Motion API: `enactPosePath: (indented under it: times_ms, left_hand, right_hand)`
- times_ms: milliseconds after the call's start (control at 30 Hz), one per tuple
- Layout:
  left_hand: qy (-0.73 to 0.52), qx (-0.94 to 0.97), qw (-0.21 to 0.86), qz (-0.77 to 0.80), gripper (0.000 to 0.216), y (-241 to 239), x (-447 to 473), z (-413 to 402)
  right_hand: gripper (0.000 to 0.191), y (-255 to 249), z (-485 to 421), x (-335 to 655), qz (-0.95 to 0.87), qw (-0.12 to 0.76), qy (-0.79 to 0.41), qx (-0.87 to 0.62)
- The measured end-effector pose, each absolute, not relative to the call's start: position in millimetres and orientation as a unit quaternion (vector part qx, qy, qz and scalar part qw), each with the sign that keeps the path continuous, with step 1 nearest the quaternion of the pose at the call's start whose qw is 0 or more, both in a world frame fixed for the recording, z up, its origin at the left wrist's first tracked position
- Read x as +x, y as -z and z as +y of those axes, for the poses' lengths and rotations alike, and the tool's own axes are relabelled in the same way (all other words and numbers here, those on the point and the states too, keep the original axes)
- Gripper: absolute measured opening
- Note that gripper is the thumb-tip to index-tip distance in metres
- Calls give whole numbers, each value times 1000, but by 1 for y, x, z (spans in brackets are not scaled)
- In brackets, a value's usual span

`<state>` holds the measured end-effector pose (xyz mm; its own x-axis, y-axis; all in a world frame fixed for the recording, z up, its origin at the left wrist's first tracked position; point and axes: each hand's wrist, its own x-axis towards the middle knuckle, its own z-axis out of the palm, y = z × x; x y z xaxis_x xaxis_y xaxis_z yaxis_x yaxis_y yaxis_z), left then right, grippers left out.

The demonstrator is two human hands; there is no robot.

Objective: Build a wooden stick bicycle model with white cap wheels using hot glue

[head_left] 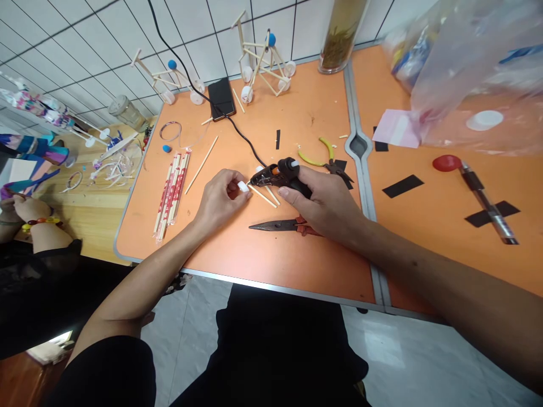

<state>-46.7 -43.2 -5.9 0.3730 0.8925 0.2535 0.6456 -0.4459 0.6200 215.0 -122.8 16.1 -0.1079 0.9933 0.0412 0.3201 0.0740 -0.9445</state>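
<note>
My right hand (326, 200) grips a black hot glue gun (280, 174), its nozzle pointing left. The nozzle tip meets a small white cap (242, 186) pinched in the fingers of my left hand (220, 199). Thin wooden sticks (263, 195) lie on the orange table (271, 249) just under the nozzle. The gun's black cord (237, 130) runs off toward the back. Long-nose pliers with red handles (282, 225) lie below my right hand.
Wrapped chopsticks (172, 192) lie at the left. Two stick models with white wheels (263, 62) and a black phone (221, 97) stand at the back. Yellow-handled cutters (324, 158), black tape strips (402, 185), a red-capped pen (479, 192) and plastic bags (466, 68) are on the right. Another person's arm (38, 226) is far left.
</note>
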Motion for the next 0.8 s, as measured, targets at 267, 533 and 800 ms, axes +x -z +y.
enactPosePath:
  times_ms: [267, 533, 800]
  left_hand:
    - [-297, 801, 216, 472, 20, 7, -46, -43]
    - [-290, 802, 211, 479, 19, 6, -46, -43]
    - [-286, 804, 212, 476, 19, 5, -46, -43]
  right_hand:
    - [23, -14, -123, 215, -613, 400, -421, -535]
    - [26, -14, -123, 215, -618, 396, -414, -539]
    - [26, -15, -123, 215, -624, 389, -405, -543]
